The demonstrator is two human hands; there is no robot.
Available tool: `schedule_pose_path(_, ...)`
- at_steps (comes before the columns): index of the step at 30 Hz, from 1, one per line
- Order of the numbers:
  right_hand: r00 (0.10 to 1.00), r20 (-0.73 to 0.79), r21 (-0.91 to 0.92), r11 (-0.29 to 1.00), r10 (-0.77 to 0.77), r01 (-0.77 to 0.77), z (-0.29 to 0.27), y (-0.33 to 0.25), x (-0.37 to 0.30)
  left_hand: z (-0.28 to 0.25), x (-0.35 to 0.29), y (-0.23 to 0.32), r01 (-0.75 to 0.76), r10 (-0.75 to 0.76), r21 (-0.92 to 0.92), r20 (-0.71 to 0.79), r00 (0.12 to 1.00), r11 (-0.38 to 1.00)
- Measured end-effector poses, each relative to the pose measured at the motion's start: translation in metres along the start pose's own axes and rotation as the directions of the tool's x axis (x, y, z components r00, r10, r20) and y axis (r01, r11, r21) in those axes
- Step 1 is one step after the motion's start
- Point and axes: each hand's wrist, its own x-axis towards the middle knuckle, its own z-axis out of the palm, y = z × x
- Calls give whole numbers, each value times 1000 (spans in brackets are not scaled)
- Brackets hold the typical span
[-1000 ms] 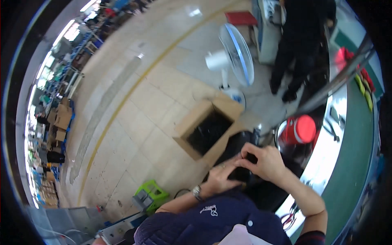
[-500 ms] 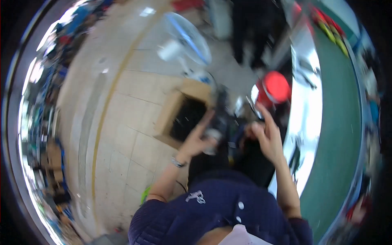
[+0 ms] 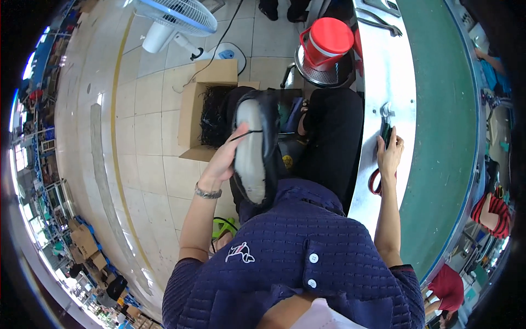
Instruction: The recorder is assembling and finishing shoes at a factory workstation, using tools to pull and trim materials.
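Observation:
My left hand (image 3: 226,160) holds a black shoe (image 3: 272,118) over my lap, its pale sole (image 3: 251,151) turned up toward me. A thin black lace runs from my fingers across the sole. My right hand (image 3: 389,156) is stretched out to the shiny metal bench edge (image 3: 383,66). Its fingers lie closed over a dark tool with red handle loops (image 3: 375,184). The tool's metal tip (image 3: 386,111) sticks out beyond my fingertips. My dark blue shirt fills the bottom of the view.
An open cardboard box (image 3: 192,118) holding black laces stands on the tiled floor to the left. Beyond it is a white fan (image 3: 175,16). A red-lidded container (image 3: 327,38) sits ahead. A green conveyor belt (image 3: 444,120) runs along the right, with another person's striped sleeve (image 3: 489,207) beside it.
My right hand has left the shoe and reached right onto the bench tool. My left hand now holds the shoe alone, sole up. The view has tilted down.

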Motion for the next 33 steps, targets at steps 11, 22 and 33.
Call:
schedule_pose_path(11, 743, 637, 737, 445, -205, -509, -108, -150, 10, 35, 40, -2, -174, 150, 169, 143, 978, 970)
schedule_pose_path(22, 387, 800, 596, 534, -458, -600, -121, -251, 15, 35, 54, 33, -707, 833, 608, 132, 538, 360)
schedule_pose_path(33, 539, 701, 615, 778, -467, -125, -106, -241, 6, 26, 54, 25, -745, 871, 655, 287, 400, 127)
